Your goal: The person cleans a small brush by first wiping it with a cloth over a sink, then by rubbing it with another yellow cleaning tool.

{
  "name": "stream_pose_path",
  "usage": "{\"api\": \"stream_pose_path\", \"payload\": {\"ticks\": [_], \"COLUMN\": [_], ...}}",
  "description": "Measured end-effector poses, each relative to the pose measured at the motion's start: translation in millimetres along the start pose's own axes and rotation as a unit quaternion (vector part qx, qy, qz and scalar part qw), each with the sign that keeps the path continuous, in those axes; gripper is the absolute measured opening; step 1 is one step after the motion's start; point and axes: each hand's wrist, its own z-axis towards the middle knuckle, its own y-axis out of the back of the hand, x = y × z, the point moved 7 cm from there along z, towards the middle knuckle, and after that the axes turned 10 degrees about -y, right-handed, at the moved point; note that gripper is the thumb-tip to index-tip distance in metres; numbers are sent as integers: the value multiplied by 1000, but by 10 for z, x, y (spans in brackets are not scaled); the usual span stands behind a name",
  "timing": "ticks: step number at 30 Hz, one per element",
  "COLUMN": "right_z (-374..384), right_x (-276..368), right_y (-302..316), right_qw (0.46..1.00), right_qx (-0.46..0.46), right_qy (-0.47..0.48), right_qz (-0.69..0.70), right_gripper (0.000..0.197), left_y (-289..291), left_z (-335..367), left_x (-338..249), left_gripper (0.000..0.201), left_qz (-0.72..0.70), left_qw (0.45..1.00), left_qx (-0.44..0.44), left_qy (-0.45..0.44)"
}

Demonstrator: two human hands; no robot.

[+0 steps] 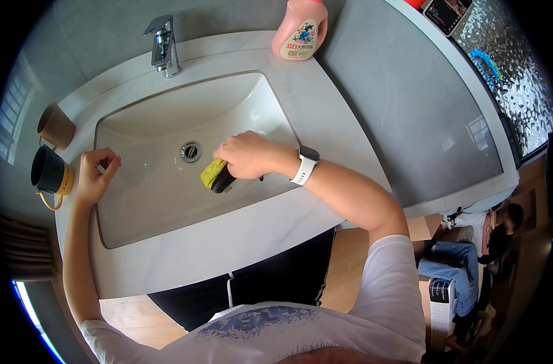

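Observation:
My right hand (pixel 246 156) is over the white washbasin (pixel 143 206). Its fingers are wrapped around a scrubbing brush with a yellow-green sponge-like head (pixel 212 173) and a black handle; most of the handle is hidden under the palm. The head is low over the basin floor, just below the metal drain (pixel 191 151); whether it touches is hard to tell. At the basin's left rim rests my left hand (pixel 97 174), fingers curled in, with nothing visible in them. Beside it stand a dark green and yellow mug (pixel 50 170) and a brown cup (pixel 56 125).
A chrome faucet (pixel 165 48) rises behind the basin. On the counter's back right corner stands a pink detergent bottle (pixel 299 30). A grey glass panel (pixel 419 103) borders the right side. Beyond it are a phone (pixel 448 13) and a seated person in jeans (pixel 458 264).

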Motion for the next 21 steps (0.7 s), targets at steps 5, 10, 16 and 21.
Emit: {"api": "stream_pose_path", "payload": {"ticks": [5,10,16,21], "right_z": [-10,-1,10,5], "right_x": [7,2,-7,-12], "right_y": [11,2,-14,-4], "right_qw": [1000,1000,1000,1000], "right_qx": [1,-8,-11,-16], "right_qy": [2,6,9,11], "right_qz": [-3,-3,-5,4], "right_gripper": [28,28,27,27], "left_y": [-4,-6,-9,-4], "left_z": [2,-4,0,6], "left_x": [-7,11,2,16], "left_gripper": [20,20,20,20], "left_qz": [1,3,1,4], "left_qw": [1000,1000,1000,1000], "left_qx": [-3,-2,-2,1], "left_qy": [-4,-1,0,-3]}}
